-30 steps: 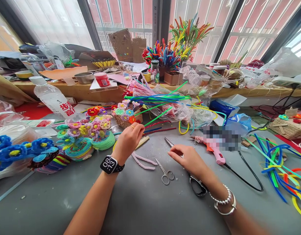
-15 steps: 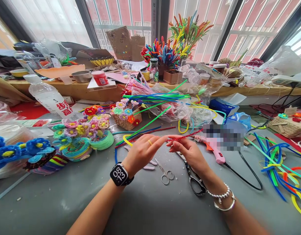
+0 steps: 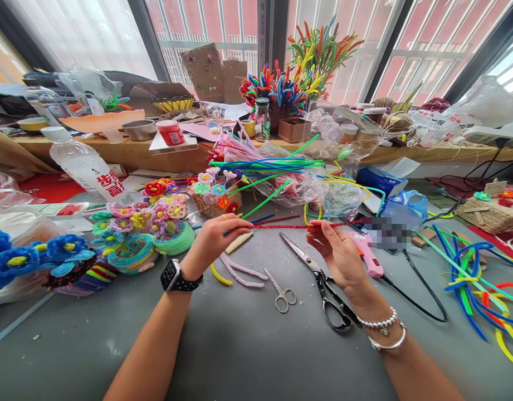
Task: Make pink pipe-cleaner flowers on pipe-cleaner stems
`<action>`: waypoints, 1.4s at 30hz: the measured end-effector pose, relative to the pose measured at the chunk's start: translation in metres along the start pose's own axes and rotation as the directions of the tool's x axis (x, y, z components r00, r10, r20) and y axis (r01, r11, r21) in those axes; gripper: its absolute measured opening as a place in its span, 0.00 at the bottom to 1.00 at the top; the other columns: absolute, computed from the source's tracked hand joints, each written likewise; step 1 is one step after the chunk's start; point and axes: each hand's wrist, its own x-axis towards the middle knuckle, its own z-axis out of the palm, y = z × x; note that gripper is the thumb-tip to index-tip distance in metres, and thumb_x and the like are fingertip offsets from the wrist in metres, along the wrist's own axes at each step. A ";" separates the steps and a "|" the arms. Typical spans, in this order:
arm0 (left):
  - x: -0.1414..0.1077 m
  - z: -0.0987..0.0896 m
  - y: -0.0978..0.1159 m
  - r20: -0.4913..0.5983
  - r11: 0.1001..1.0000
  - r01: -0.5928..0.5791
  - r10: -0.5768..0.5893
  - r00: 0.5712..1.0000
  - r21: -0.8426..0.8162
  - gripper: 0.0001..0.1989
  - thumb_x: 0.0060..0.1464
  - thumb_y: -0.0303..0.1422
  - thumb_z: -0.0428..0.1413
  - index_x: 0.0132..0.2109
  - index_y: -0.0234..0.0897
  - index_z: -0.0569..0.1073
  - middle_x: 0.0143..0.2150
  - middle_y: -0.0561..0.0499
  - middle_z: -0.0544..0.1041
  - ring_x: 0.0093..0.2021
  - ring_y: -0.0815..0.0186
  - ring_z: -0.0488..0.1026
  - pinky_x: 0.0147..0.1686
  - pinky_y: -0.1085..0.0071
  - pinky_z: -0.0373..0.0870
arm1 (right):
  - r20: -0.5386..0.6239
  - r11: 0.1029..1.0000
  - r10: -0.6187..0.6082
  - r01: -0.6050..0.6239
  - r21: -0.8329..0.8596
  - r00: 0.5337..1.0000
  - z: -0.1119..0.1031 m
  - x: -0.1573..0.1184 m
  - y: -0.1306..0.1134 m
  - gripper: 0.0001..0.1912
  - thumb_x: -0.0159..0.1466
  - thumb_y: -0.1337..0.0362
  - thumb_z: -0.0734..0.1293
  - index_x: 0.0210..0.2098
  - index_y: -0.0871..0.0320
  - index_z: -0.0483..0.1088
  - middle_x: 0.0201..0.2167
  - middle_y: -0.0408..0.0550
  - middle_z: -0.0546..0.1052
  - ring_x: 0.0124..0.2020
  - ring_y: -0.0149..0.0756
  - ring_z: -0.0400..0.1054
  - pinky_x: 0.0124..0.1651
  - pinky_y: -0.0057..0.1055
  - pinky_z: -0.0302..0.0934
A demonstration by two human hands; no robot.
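A thin red sparkly stem is stretched level between my two hands above the grey table. My left hand, with a watch at the wrist, pinches its left end. Thumb and fingertips of my right hand close on the stem farther right, and its free end runs on past them. Large black-handled scissors lie beside my right hand. Small silver scissors rest between the forearms. Lilac stems and a yellow piece are on the table near my left hand.
A pink glue gun with a black cord lies at the right, near tangled coloured stems. Fuzzy flower pots and a plastic bottle stand at the left. Bagged stems lie behind my hands.
My hands have moved apart, the left one leftward and the right one slightly rightward. More of the red stem now shows between them, and the lilac and yellow pieces are uncovered.
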 end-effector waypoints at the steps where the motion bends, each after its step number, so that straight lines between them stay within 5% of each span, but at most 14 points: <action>1: 0.000 0.001 0.002 0.020 0.997 0.028 -0.027 0.999 -0.072 0.10 0.52 0.35 0.50 0.36 0.38 0.75 0.30 0.50 0.75 0.30 0.70 0.69 0.32 0.75 0.67 | 0.004 0.999 0.008 -0.008 0.034 1.000 -0.001 0.001 0.000 0.09 0.55 0.56 0.65 0.30 0.54 0.72 0.30 0.42 0.75 0.32 0.29 0.69 0.39 0.30 0.65; 4: 0.001 0.010 0.008 0.070 0.961 0.132 -0.118 0.991 -0.242 0.11 0.51 0.35 0.51 0.34 0.35 0.76 0.25 0.51 0.72 0.24 0.72 0.67 0.25 0.77 0.66 | 0.041 0.991 0.013 -0.019 0.136 0.999 -0.005 0.005 0.000 0.10 0.56 0.55 0.63 0.31 0.53 0.70 0.31 0.41 0.74 0.36 0.30 0.68 0.44 0.32 0.63; 7: 0.000 0.020 0.012 0.071 0.899 0.202 -0.189 0.979 -0.389 0.10 0.49 0.34 0.53 0.34 0.34 0.76 0.24 0.50 0.71 0.24 0.73 0.66 0.25 0.76 0.68 | 0.073 0.991 -0.003 -0.007 0.136 0.997 -0.006 0.006 -0.001 0.10 0.56 0.56 0.63 0.36 0.52 0.67 0.23 0.37 0.69 0.29 0.27 0.67 0.42 0.31 0.63; 11: -0.001 0.025 0.014 0.027 0.806 0.273 -0.305 0.952 -0.525 0.09 0.44 0.35 0.56 0.32 0.35 0.77 0.28 0.49 0.75 0.28 0.69 0.71 0.30 0.73 0.71 | 0.111 0.988 -0.097 0.109 -0.106 0.989 -0.003 0.002 0.000 0.09 0.58 0.57 0.61 0.37 0.53 0.63 0.17 0.35 0.62 0.20 0.25 0.61 0.33 0.29 0.63; 15: -0.002 0.027 0.019 0.055 0.677 0.339 -0.404 0.913 -0.653 0.10 0.44 0.35 0.56 0.32 0.32 0.76 0.31 0.47 0.77 0.31 0.65 0.74 0.34 0.70 0.73 | 0.213 0.873 -0.177 0.253 -0.417 0.961 0.002 -0.004 0.004 0.11 0.60 0.57 0.58 0.34 0.57 0.66 0.17 0.37 0.60 0.17 0.25 0.57 0.27 0.26 0.61; 21: -0.002 0.027 0.022 -0.001 0.644 0.305 -0.429 0.903 -0.701 0.23 0.44 0.34 0.57 0.50 0.34 0.66 0.28 0.50 0.77 0.30 0.66 0.74 0.34 0.69 0.72 | 0.274 0.684 -0.239 0.362 -0.634 0.932 -0.002 -0.004 0.007 0.16 0.62 0.61 0.55 0.47 0.56 0.63 0.23 0.41 0.65 0.21 0.27 0.64 0.31 0.28 0.61; 26: -0.001 0.026 0.020 0.001 0.606 0.294 -0.435 0.900 -0.739 0.24 0.43 0.33 0.58 0.49 0.33 0.66 0.28 0.51 0.76 0.31 0.67 0.74 0.36 0.68 0.72 | 0.328 0.545 -0.318 0.454 -0.704 0.890 -0.004 -0.003 0.005 0.14 0.62 0.65 0.55 0.42 0.56 0.68 0.30 0.45 0.66 0.26 0.29 0.65 0.34 0.28 0.61; 33: -0.002 0.025 0.019 0.011 0.631 0.314 -0.436 0.900 -0.710 0.20 0.43 0.34 0.57 0.46 0.33 0.69 0.28 0.51 0.76 0.30 0.67 0.73 0.35 0.69 0.72 | 0.412 0.504 -0.281 0.499 -0.705 0.866 -0.003 -0.005 0.005 0.15 0.61 0.69 0.55 0.42 0.56 0.68 0.30 0.45 0.65 0.25 0.28 0.64 0.34 0.27 0.60; 42: -0.003 0.022 0.018 0.021 0.599 0.325 -0.458 0.889 -0.731 0.18 0.44 0.33 0.57 0.45 0.34 0.69 0.28 0.52 0.76 0.32 0.66 0.74 0.37 0.70 0.72 | 0.367 0.522 -0.318 0.484 -0.702 0.874 -0.003 -0.007 0.006 0.13 0.60 0.69 0.56 0.41 0.56 0.69 0.28 0.44 0.66 0.26 0.29 0.64 0.33 0.27 0.59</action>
